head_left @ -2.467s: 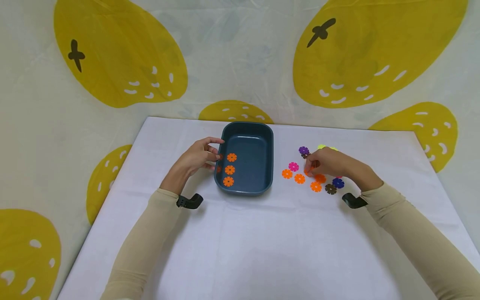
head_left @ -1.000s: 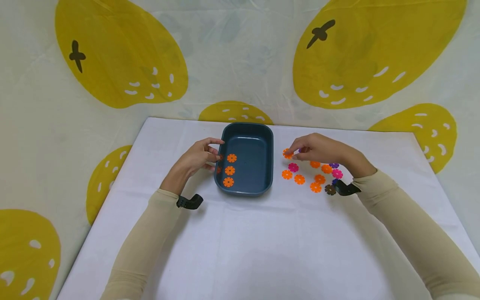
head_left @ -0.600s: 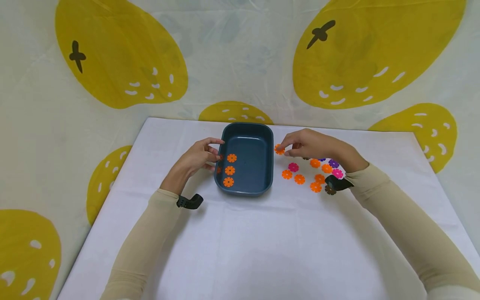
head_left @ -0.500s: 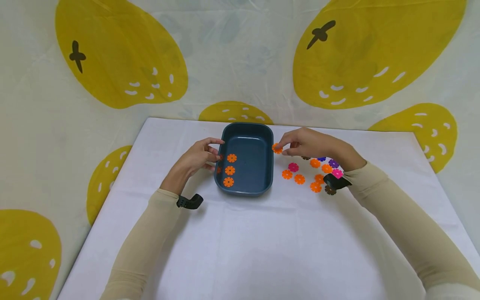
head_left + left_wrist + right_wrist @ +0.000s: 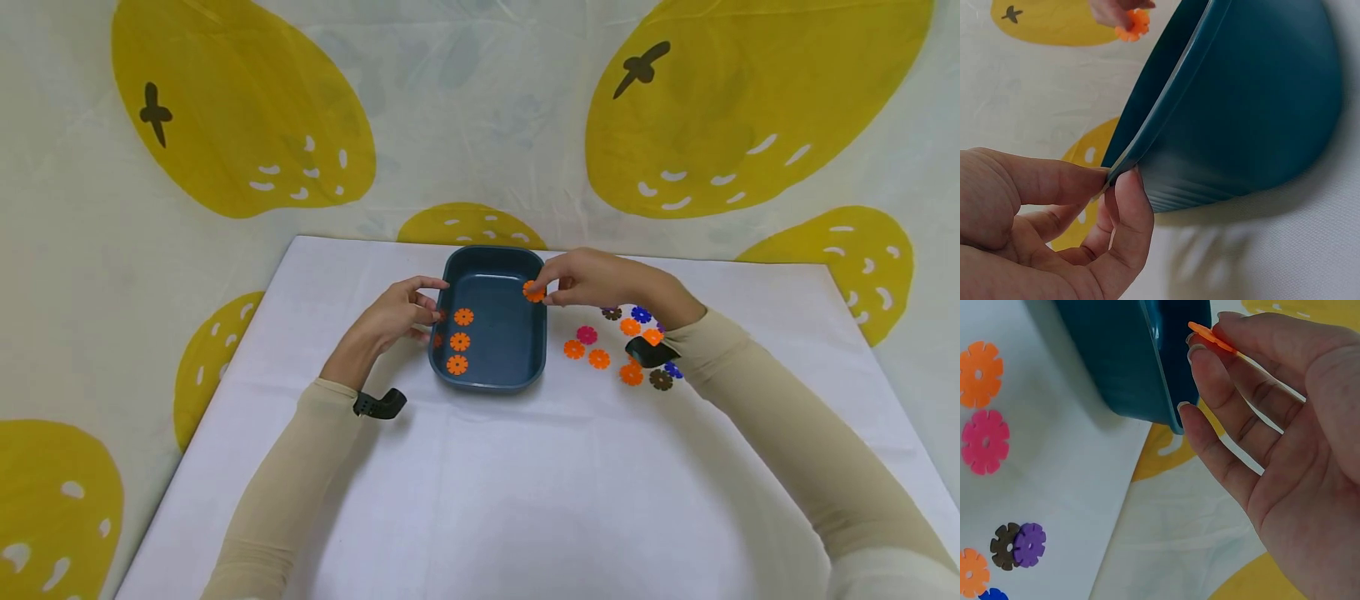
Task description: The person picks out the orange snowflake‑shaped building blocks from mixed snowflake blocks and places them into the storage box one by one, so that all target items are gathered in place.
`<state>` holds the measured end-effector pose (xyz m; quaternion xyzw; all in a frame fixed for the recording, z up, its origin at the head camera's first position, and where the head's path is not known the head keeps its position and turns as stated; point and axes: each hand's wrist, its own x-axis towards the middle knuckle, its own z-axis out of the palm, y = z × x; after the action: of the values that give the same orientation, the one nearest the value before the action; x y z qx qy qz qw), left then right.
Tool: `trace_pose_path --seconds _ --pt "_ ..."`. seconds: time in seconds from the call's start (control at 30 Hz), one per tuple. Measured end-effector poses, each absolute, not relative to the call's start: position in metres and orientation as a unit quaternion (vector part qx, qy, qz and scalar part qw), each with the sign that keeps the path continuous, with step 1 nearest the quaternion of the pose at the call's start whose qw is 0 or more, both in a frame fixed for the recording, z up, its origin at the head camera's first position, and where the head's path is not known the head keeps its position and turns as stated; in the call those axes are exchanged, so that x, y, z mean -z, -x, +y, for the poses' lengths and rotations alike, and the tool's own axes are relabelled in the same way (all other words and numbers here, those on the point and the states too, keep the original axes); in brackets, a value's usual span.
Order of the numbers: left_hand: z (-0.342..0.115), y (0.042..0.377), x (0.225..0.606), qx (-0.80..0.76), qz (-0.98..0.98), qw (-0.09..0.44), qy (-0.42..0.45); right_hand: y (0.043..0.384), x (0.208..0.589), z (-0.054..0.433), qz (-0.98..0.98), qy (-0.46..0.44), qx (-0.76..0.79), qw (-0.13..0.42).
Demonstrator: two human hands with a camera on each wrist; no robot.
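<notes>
Right hand [image 5: 600, 279]: pinches the orange disc [image 5: 533, 291] between thumb and fingers.
Orange disc: juts beyond the fingertips, over the right side of the blue tray [image 5: 501, 342].
Left hand [image 5: 392, 317]: pinches the tray's left rim.

Head camera: high above near side of desk [image 5: 525, 483], facing forward and down; widest, most distant view, takes in left hand [image 5: 397, 315], right hand [image 5: 592, 277], tray [image 5: 498, 342], cloth backdrop [image 5: 480, 125]. Left wrist: close in, scene turned sideways, looking past left hand at tray's outer wall. Right wrist: also close, also turned, facing palm side of right hand, tray at top, desk to left. Tray, backdrop, orange disc [image 5: 532, 295] common to all three; loose discs [image 5: 985, 456] shared by head and right wrist
</notes>
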<state>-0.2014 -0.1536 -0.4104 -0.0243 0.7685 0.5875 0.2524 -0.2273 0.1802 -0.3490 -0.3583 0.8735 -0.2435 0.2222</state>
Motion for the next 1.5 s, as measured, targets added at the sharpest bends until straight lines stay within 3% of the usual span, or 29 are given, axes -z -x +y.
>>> trace_pose_path --seconds 1.5 --pt "-0.154 0.202 0.414 -0.592 0.765 0.254 0.021 0.264 0.358 0.108 0.853 0.393 0.194 0.284"
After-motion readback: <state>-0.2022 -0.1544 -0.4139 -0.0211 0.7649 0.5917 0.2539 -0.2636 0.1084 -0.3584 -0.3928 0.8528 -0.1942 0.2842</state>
